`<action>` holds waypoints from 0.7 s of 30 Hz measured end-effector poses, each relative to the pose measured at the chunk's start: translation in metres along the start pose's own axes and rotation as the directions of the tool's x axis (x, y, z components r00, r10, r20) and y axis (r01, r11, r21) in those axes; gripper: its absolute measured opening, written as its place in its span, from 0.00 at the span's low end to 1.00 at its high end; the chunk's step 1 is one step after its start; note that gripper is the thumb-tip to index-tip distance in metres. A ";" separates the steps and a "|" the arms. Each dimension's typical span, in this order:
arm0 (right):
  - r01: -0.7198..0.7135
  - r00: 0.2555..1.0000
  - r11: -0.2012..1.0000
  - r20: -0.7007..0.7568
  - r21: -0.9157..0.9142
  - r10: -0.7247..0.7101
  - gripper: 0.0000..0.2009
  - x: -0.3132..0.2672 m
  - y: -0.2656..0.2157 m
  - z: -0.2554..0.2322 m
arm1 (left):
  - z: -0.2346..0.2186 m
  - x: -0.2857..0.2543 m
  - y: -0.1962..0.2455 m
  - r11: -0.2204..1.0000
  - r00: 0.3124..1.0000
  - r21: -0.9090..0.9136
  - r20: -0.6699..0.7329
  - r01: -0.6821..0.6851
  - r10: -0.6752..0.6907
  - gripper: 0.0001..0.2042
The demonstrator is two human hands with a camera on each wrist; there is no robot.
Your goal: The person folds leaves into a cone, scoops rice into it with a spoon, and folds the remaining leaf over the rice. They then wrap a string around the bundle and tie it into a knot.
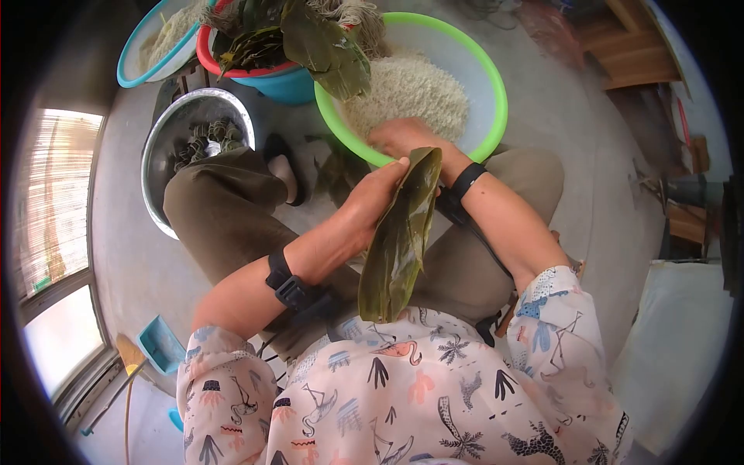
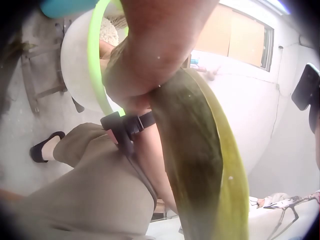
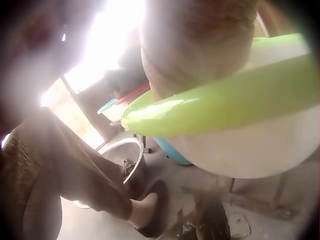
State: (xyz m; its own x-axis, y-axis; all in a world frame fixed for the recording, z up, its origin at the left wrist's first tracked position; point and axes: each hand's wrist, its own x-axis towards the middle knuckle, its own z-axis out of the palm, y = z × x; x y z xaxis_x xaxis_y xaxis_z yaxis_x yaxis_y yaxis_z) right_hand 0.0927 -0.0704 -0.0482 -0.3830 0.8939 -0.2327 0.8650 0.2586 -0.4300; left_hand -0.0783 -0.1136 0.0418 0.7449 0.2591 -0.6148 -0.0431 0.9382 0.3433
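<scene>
In the head view my left hand [image 1: 370, 200] grips long green-brown leaves [image 1: 397, 248] near their upper end, thumb on top, and the broad ends hang toward the patterned shirt. In the left wrist view the same leaf [image 2: 192, 150] runs downward from the fingers. My right hand [image 1: 411, 138] reaches over the bright green rim of a basin [image 1: 492, 85] and is at the near edge of the white rice [image 1: 418, 97]. The right wrist view shows that hand [image 3: 200, 45] above the green rim, its fingers hidden behind it; I cannot tell whether they hold rice.
Beyond the left knee stands a metal basin [image 1: 159, 147] with several wrapped leaf bundles [image 1: 221, 133]. A red-rimmed basin [image 1: 205, 54] carries more leaves [image 1: 325, 46] and string [image 1: 356, 19]. A teal-rimmed basin [image 1: 128, 66] is at the far left. A blue dustpan [image 1: 161, 345] lies lower left.
</scene>
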 end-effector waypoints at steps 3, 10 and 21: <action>0.001 1.000 1.000 -0.003 0.014 0.000 0.09 -0.002 0.001 -0.003 | 0.002 0.000 0.000 1.000 1.000 -0.015 -0.030 0.001 -0.001 0.22; 0.044 0.921 0.999 -0.385 -0.026 -0.051 0.09 -0.012 0.015 -0.016 | -0.001 0.009 0.002 0.997 0.997 -0.065 -0.060 -0.042 0.038 0.23; -0.233 0.477 0.924 -0.792 0.304 0.382 0.06 -0.070 0.056 -0.053 | -0.019 0.028 0.009 0.985 0.996 -0.153 -0.028 -0.082 0.079 0.21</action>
State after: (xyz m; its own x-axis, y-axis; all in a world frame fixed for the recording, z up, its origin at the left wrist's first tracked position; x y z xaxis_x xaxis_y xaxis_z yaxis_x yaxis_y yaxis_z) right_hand 0.1855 -0.0985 -0.0096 0.4042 0.8147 0.4158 0.7894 -0.0811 -0.6084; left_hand -0.0705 -0.0933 0.0140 0.7199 0.3388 -0.6057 -0.2055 0.9377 0.2803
